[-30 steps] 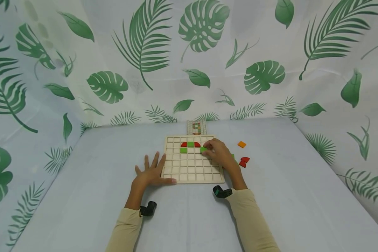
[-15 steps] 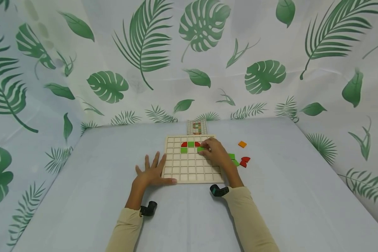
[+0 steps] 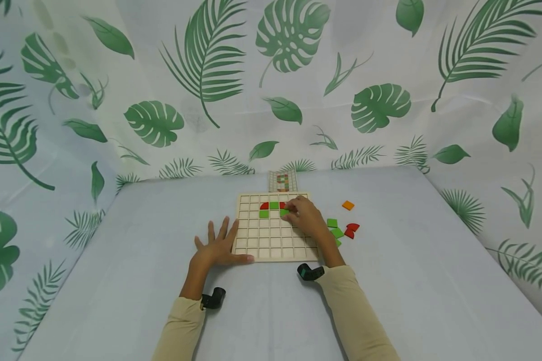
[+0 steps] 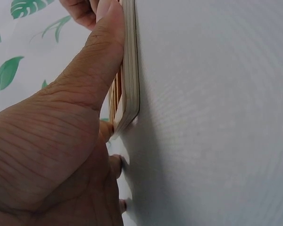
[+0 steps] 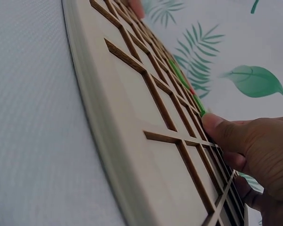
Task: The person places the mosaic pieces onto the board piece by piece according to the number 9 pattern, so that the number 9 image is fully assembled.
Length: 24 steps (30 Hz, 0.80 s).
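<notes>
Hands well apart, both at the wooden board (image 3: 275, 260). Left hand (image 3: 217, 249) wide like a star, with straight fingers, the pointing finger right beside the board's left edge and the thumb resting on the near edge. Right hand (image 3: 309, 220) bent in over the far part of the board, with thumb and fingertips pinching a green tile (image 3: 283, 213) down at one of the little boxes. Cannot tell if all the way in.

Just past the right fingertips, a red piece (image 3: 282, 205) with a round side, partly hidden by a finger. Next to that, going toward the left hand's side, a green square (image 3: 274, 205), then another red round piece (image 3: 264, 206). One row nearer to the hands, right under that last one, one more green square (image 3: 264, 214), with one box between it and the pinched tile.

Out to the right of the right hand, some loose green pieces (image 3: 331, 222) on the pale table (image 3: 271, 311). A bit farther right, two loose red pieces (image 3: 352, 228), close together. Farther away than those, an orange square (image 3: 348, 205), all alone.

Beyond the board, farther off than both hands, a small card (image 3: 282, 181) with a grid and colored shapes. Behind everything, a white cloth (image 3: 235, 140) with green leaves.
</notes>
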Tool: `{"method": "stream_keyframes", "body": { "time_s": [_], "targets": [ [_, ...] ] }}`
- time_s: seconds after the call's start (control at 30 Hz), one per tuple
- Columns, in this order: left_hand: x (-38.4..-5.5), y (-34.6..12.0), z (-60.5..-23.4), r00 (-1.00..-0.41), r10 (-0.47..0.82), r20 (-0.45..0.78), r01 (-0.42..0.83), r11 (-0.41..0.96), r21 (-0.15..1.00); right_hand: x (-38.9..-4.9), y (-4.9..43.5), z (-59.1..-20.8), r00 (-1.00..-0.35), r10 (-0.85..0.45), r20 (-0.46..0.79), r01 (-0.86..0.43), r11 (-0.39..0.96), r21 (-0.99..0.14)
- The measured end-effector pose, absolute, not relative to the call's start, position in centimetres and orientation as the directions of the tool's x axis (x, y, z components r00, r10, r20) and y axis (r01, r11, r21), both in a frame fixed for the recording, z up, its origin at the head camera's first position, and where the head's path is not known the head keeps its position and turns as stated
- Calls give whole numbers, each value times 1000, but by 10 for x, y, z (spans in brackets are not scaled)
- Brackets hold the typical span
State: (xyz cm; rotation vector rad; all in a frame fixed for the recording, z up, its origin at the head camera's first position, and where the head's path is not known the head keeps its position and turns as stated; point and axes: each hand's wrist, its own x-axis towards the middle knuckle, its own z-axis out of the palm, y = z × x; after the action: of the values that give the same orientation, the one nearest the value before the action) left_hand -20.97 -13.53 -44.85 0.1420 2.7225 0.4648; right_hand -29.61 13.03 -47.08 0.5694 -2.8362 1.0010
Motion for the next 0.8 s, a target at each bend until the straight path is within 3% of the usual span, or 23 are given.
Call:
{"method": "stream_keyframes", "body": {
  "time_s": [0.8],
  "targets": [
    [-208,-134,-446,-925,162,-343,44,944,327,-295,130,-471,-927,-312,209,-373,701,-608]
  ]
}}
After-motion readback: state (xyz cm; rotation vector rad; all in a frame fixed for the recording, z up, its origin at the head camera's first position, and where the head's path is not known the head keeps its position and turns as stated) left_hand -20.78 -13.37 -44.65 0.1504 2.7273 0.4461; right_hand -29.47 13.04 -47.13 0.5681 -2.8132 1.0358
